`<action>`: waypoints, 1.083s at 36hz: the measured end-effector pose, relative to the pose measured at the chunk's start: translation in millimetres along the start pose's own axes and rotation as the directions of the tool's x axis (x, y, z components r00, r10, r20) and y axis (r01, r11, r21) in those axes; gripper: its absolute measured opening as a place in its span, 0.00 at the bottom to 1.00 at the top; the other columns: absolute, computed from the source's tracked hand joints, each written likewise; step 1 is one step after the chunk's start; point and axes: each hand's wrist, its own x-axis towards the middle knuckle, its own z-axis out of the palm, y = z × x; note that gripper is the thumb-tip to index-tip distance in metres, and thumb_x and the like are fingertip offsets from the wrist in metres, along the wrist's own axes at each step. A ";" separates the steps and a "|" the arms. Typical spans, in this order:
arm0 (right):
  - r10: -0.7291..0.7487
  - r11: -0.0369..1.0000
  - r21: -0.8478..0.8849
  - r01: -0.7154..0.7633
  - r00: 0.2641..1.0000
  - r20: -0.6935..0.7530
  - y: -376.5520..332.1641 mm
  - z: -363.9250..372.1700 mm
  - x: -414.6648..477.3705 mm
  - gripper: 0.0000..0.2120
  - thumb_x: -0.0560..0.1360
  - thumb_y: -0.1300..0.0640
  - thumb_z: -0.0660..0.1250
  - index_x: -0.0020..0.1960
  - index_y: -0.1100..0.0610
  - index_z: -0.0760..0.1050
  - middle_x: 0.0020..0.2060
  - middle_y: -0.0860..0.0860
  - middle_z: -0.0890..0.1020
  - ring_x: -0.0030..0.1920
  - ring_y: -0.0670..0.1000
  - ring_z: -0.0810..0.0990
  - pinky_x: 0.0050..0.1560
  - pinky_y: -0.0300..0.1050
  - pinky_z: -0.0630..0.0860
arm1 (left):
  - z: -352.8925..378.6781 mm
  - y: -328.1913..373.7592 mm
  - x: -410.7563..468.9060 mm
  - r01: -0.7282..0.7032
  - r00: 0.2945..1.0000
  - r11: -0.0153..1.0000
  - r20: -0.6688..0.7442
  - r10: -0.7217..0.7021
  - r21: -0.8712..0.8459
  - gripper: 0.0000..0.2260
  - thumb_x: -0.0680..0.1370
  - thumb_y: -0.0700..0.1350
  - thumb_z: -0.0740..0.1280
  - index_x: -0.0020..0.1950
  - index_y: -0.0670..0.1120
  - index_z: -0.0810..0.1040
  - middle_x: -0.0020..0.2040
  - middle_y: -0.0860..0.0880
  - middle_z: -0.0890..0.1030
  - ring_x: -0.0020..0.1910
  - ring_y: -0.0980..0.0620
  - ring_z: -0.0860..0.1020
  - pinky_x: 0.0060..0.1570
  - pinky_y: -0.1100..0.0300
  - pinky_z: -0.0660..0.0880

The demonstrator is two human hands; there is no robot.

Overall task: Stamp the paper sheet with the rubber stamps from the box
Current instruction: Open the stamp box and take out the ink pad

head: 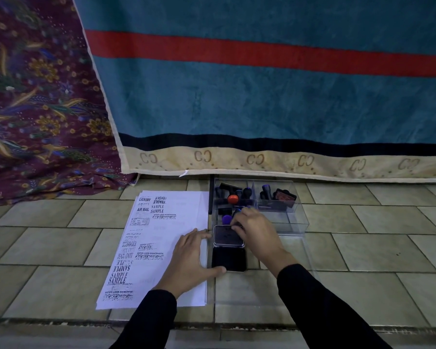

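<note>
A white paper sheet (161, 238) lies on the tiled floor, covered with several black stamp prints. My left hand (191, 255) rests flat on its right part, thumb touching the black lid of the open ink pad (228, 239). My right hand (256, 229) grips a dark rubber stamp (236, 224) and holds it down on the pad's inked surface. Behind the pad stands a clear plastic box (297, 217) holding several stamps, one with an orange knob (232, 199) and one with a purple knob (227, 219).
The box's clear lid (262, 285) lies flat on the floor under the ink pad. A teal towel with a red stripe (262, 96) hangs behind the box, a floral cloth (35, 109) at the left. Bare tiles stretch to the right and left.
</note>
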 end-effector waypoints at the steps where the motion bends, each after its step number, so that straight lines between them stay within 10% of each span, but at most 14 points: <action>1: 0.015 1.000 0.012 -0.015 1.000 -0.002 -0.5 -0.6 0.3 0.04 0.72 0.60 0.68 0.48 0.57 0.77 0.45 0.52 0.79 0.48 0.52 0.76 0.46 0.46 0.75 | 0.4 -1.1 0.8 -0.012 1.000 1.000 -0.001 0.012 0.005 0.34 0.66 0.62 0.76 0.66 0.61 0.61 0.68 0.63 0.62 0.75 0.57 0.55 0.73 0.59 0.54; 13: 0.242 0.957 0.167 -0.239 0.970 0.007 -6.8 -2.5 25.6 0.10 0.75 0.51 0.66 0.50 0.57 0.75 0.44 0.53 0.78 0.45 0.52 0.77 0.43 0.51 0.78 | 0.9 -3.0 2.6 -0.019 1.000 1.000 0.007 0.019 -0.012 0.36 0.61 0.72 0.66 0.64 0.63 0.60 0.67 0.64 0.62 0.72 0.63 0.55 0.71 0.66 0.44; 27: 0.555 0.783 0.108 -0.613 0.766 0.325 -19.9 6.4 60.1 0.14 0.72 0.47 0.65 0.41 0.59 0.72 0.40 0.55 0.78 0.45 0.57 0.80 0.46 0.47 0.77 | 1.3 -7.3 6.4 0.028 1.000 0.998 0.000 -0.028 -0.051 0.35 0.63 0.73 0.65 0.67 0.63 0.63 0.66 0.64 0.67 0.67 0.62 0.61 0.59 0.80 0.45; 35: 0.559 0.749 0.234 -0.620 0.781 0.277 -15.6 -0.5 51.3 0.16 0.70 0.51 0.68 0.30 0.58 0.69 0.27 0.52 0.74 0.32 0.52 0.76 0.28 0.39 0.68 | 0.0 -3.9 2.9 0.077 0.996 0.975 -0.026 -0.085 -0.208 0.24 0.72 0.67 0.66 0.64 0.64 0.66 0.65 0.67 0.67 0.68 0.62 0.59 0.65 0.64 0.53; 39: 0.530 0.753 0.344 -0.561 0.827 0.187 -12.7 -11.9 46.9 0.10 0.72 0.55 0.68 0.48 0.60 0.75 0.42 0.54 0.79 0.42 0.52 0.77 0.39 0.43 0.73 | 2.3 -8.7 6.2 0.108 0.991 0.953 -0.044 -0.125 -0.284 0.21 0.69 0.72 0.59 0.59 0.68 0.69 0.63 0.66 0.71 0.67 0.58 0.66 0.68 0.56 0.63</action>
